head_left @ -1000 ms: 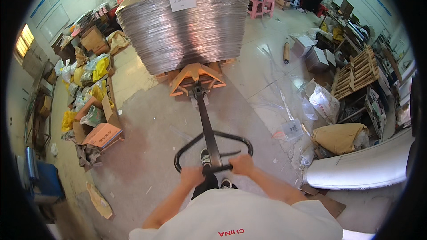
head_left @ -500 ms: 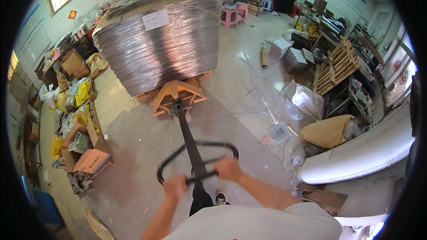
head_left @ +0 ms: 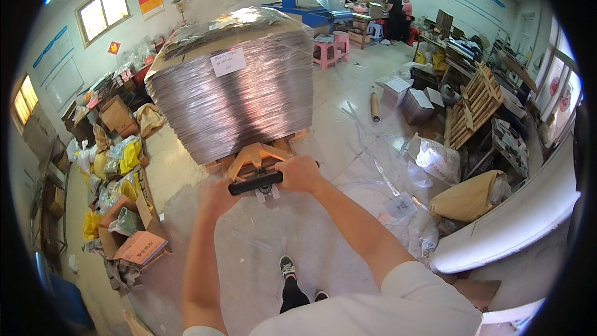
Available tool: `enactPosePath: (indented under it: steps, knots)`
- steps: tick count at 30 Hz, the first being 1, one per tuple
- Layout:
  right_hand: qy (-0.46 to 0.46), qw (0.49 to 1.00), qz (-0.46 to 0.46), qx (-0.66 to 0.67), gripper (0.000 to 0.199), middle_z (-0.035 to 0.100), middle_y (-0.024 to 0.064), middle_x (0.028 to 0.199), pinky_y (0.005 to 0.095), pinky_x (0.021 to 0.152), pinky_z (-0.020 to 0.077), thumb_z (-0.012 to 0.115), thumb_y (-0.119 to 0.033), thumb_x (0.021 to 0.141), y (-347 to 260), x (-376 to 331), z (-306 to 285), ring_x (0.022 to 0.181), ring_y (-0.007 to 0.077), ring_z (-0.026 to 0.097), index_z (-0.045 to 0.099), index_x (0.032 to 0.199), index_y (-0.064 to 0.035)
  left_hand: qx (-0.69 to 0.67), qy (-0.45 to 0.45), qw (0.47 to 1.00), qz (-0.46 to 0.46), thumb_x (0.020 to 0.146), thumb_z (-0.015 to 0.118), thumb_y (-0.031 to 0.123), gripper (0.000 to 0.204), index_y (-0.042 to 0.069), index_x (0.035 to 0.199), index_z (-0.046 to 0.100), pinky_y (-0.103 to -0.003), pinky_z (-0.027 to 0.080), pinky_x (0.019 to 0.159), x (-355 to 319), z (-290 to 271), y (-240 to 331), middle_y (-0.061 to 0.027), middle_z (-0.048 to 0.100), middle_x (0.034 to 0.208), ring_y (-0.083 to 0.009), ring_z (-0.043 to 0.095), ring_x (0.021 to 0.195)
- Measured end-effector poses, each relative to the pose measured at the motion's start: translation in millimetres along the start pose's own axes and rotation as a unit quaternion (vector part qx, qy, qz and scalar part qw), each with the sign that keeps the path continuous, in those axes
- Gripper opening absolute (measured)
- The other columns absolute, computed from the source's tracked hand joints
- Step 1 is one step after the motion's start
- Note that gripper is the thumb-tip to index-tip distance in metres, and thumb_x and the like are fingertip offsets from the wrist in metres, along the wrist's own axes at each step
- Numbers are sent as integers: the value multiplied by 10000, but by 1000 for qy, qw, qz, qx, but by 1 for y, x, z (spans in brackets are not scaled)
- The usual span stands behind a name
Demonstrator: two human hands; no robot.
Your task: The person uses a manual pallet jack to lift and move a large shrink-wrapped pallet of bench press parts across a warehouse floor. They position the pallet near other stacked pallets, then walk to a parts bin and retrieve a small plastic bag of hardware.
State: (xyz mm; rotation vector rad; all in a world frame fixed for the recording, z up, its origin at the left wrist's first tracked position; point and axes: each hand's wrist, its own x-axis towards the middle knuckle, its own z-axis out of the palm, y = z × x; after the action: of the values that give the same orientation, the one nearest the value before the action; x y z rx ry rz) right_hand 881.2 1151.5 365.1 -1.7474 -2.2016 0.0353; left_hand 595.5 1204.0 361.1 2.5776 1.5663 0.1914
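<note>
My left hand (head_left: 214, 197) and my right hand (head_left: 298, 173) are both closed on the black handle (head_left: 256, 183) of a pallet jack, one at each side of its bar. The jack's orange frame (head_left: 254, 155) shows just beyond the handle. Over it rises a tall stack of flat sheets (head_left: 249, 102) wrapped in clear film, with brown cardboard on top. A white paper label (head_left: 228, 63) is stuck to its near face. My arms reach out nearly straight, and the handle hides the jack's shaft.
On the left, an open carton (head_left: 142, 246) stands by yellow and white bags (head_left: 129, 155). To the right are a brown sack (head_left: 469, 196), a white sack (head_left: 437, 157), a wooden pallet (head_left: 474, 107) and a cardboard roll (head_left: 375, 107). Pink stools (head_left: 324, 54) and people (head_left: 395, 9) are farther back.
The handle has swung up and away from me, toward the stack, with both hands still on it. My arms have stretched forward, my feet have shifted, and the view has tilted upward.
</note>
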Motion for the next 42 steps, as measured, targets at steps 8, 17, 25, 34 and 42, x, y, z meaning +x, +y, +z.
enactPosePath:
  steps: [8,17,25,34,42]
  knots:
    - [-221,972,48,70,112,658,124,668,524,609,538,721,-241,728,-71,-281,130,684,339,703,689,787,-151,-64,-210,975,47,808,734,394,274,126,866,724,-513,559,711,-265,189,65,-134,734,840,-344,736,831]
    - [-138,990,24,-23,267,752,124,902,502,726,577,735,-361,759,-38,-62,28,870,331,736,743,942,-166,-58,-49,996,40,792,745,338,263,136,961,750,-483,556,734,-77,31,-9,-130,747,894,-333,730,860]
    - [6,999,-46,-20,131,624,70,647,475,701,536,744,-262,723,-42,-135,94,615,273,638,647,688,-181,16,5,1000,-12,667,846,322,278,155,823,688,-500,499,738,-141,116,20,-97,667,790,-316,672,804]
    - [-351,935,7,55,291,750,113,891,530,723,571,720,-404,793,-66,-210,106,837,353,736,752,991,-193,-132,-337,932,20,824,615,770,637,205,1074,772,-498,544,721,-211,135,7,-116,750,875,-340,738,866]
    - [-22,999,-16,-30,244,733,119,785,485,669,569,746,-340,781,-11,63,-12,756,340,723,745,943,-158,-53,258,964,-32,989,599,325,349,67,776,700,-487,489,523,44,-13,-14,-158,670,652,-372,645,556]
